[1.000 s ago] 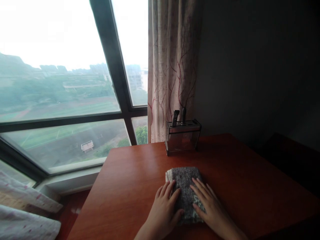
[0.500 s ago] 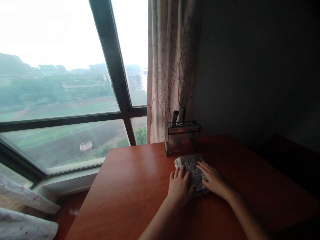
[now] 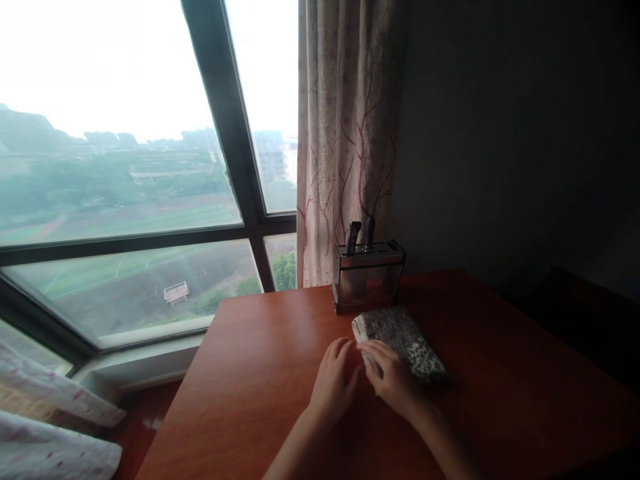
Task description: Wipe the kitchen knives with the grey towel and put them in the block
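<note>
A folded grey-and-white patterned cloth [image 3: 400,333] lies flat on the reddish-brown table, its pale folded edge facing left. My left hand [image 3: 334,377] is just left of the cloth's near side, fingers loosely bent and the thumb apart from them, with nothing seen in it. Beside it, my right hand [image 3: 393,379] overlaps the near-left border of the cloth in the picture. Its fingers curve leftward toward my left hand's fingertips, with a gap between thumb and fingers. Whether the right hand touches the cloth is hard to tell.
A clear-sided knife block [image 3: 369,280] holding two dark-handled knives stands behind the cloth. The table [image 3: 250,373] reaches toward a large window [image 3: 150,167] at left. A patterned curtain [image 3: 345,133] hangs behind the block; another curtain [image 3: 50,433] is at lower left.
Both hands have come off the top of the cloth toward its near-left side. My right hand moved left and nearer, close to my left hand. More of the cloth shows now.
</note>
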`<state>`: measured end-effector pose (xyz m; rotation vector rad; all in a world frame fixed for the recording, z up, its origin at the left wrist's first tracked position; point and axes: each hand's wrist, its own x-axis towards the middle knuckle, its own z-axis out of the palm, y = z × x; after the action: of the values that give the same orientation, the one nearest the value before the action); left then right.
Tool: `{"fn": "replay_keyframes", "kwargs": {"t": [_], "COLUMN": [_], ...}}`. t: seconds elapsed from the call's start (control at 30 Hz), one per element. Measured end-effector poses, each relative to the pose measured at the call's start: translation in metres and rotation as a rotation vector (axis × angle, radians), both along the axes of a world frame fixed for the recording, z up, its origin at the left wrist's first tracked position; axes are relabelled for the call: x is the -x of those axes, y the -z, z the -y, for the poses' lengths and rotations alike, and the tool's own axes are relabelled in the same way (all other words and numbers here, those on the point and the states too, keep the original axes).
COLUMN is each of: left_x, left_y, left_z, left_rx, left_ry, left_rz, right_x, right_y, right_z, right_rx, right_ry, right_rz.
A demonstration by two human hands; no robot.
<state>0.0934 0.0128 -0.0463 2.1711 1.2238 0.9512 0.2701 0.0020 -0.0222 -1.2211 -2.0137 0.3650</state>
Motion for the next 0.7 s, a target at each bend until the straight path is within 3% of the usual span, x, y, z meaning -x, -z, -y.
{"fn": "replay_keyframes", "kwargs": {"t": [0.13, 0.27, 0.47, 0.7], "left_x": [0.024, 0.040, 0.052, 0.051], "left_y": [0.008, 0.014, 0.014, 0.013], "left_z": [-0.005, -0.008, -0.003, 0.000], "left_rx": [0.055, 0.078, 0.086, 0.067], "left_ry": [-0.158, -0.272, -0.158, -0.155], "left_rz": [0.133, 0.278, 0.274, 0.241], "right_x": [0.067, 0.103, 0.112, 0.109], "right_y": [0.000, 0.013, 0.031, 0.034], "right_z": [0.005, -0.006, -0.013, -0.012], "right_rx": [0.133, 0.249, 0.254, 0.233], "right_ry": [-0.026, -0.001, 0.028, 0.027], "right_rz": [-0.216, -0.362, -0.311, -0.290]}}
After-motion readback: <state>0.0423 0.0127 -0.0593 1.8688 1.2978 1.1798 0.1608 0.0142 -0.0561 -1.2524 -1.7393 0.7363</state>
